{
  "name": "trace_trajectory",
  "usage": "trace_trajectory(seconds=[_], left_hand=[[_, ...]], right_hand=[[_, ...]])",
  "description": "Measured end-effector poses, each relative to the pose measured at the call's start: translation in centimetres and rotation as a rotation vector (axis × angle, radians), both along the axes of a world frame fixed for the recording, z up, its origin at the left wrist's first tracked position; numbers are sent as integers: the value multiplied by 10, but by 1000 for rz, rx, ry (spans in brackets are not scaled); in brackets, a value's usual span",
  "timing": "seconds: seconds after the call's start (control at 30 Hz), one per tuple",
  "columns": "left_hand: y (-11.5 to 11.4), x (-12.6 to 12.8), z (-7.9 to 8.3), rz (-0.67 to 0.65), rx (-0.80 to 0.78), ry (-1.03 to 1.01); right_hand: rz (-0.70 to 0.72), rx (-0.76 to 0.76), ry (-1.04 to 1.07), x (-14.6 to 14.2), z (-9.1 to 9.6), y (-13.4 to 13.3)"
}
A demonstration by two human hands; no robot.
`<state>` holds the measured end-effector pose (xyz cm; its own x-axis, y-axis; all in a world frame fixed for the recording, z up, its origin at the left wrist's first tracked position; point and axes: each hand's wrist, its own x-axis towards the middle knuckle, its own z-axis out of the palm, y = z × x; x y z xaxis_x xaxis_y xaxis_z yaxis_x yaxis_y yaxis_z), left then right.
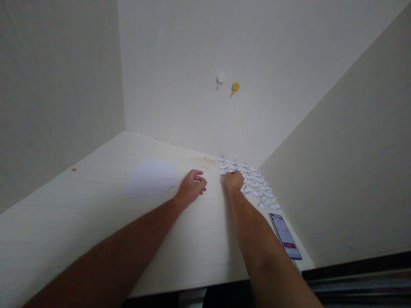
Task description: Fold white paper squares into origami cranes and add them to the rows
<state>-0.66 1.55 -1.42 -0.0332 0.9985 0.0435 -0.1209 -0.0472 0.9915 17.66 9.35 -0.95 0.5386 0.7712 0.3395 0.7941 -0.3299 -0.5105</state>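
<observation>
My left hand [192, 186] rests on the pale tabletop [96, 222] with its fingers curled loosely and nothing visible in it. It lies just right of a loose stack of white paper sheets [150, 179]. My right hand [234, 180] is closed in a pinch at the near left edge of a cluster of several small folded white paper cranes [257, 184]. It seems to touch or hold one folded paper piece, but the fingers hide it.
A smartphone [285, 236] with a lit screen lies near the table's right front edge. Walls close in the table at the back and right. Two small hooks, white [220, 79] and yellow [235, 88], stick to the back wall. A red speck [74, 170] marks the left of the table.
</observation>
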Motion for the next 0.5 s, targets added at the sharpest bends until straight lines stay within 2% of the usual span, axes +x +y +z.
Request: trace_trajectory(seconds=[0.5], left_hand=[[0,0,2,-4,-13,12]], right_hand=[[17,-12,2,1,-1,3]])
